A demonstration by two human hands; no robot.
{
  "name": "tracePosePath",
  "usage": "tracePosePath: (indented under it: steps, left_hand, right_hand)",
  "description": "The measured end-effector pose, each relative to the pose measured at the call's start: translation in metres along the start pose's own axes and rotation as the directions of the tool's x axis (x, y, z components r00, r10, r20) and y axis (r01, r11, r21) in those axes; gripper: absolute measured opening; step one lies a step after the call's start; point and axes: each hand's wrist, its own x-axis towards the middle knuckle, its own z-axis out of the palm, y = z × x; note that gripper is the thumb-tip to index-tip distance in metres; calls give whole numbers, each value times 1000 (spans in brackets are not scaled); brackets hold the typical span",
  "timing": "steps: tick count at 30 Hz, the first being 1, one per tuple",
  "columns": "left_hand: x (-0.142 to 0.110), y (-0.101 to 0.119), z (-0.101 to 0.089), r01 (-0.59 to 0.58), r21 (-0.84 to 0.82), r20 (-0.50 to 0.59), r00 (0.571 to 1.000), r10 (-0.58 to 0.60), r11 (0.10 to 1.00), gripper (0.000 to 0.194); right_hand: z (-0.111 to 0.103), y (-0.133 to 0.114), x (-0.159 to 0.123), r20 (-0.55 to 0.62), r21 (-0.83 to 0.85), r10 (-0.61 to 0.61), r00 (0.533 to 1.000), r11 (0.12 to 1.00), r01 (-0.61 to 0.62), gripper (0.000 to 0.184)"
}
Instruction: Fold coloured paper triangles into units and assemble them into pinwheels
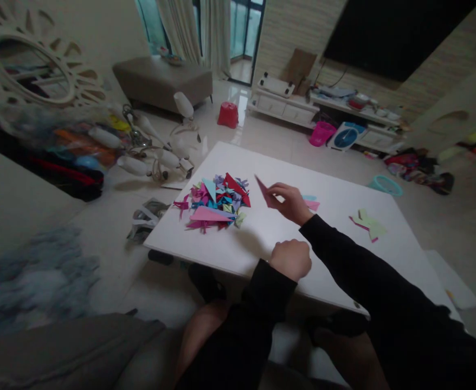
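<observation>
Here, at centre frame, our right hand (289,202) pinches a flat, pointed pink paper (264,193) between fingertips, tilted above the white table (298,254). Our left hand (291,259), lower centre, is curled closed. The colourful pile (217,201) lies left of centre.
</observation>
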Motion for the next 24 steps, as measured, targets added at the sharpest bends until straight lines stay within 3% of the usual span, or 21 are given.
tracePosePath:
  steps: [1,2,4,6,7,9,11,14,16,21,24]
  left_hand:
    - [0,0,-1,-5,2,-3,1000,5,1000,33]
    - [1,1,-2,-13,5,-14,1000,14,1000,33]
    - [4,1,-1,-33,0,-69,997,33,999,32]
    - [12,3,2,-42,-46,-164,986,34,998,32]
    - [17,4,5,-42,-88,-213,977,23,995,32]
    - [29,7,12,-46,-193,-287,958,-12,980,31]
    - [41,12,21,-60,-307,-332,942,-48,950,28]
    - [55,20,35,-106,-493,-350,933,-85,864,23]
    - [62,26,42,-153,-640,-323,943,-82,753,21]
    - [73,43,53,-206,-893,-271,956,-111,400,28]
    - [77,50,53,-232,-927,-262,963,-68,296,38]
  right_hand:
    - [-14,1,-22,-120,70,138,983,989,-130,11]
    - [-26,1,-47,-236,153,286,929,955,-255,7]
    - [-41,-2,-98,-378,336,544,749,835,-437,4]
    - [-46,-8,-143,-425,480,688,588,723,-497,14]
    - [-46,-12,-161,-422,531,730,537,679,-506,19]
    - [-45,-19,-183,-401,582,775,488,627,-518,23]
    - [-46,-27,-193,-387,584,787,479,612,-533,22]
    - [-52,-39,-197,-404,513,764,503,644,-567,19]
    - [-58,-47,-199,-425,435,731,534,683,-587,16]
    - [-73,-56,-206,-454,246,582,675,810,-533,3]
    - [-83,-56,-206,-437,273,563,701,826,-493,3]
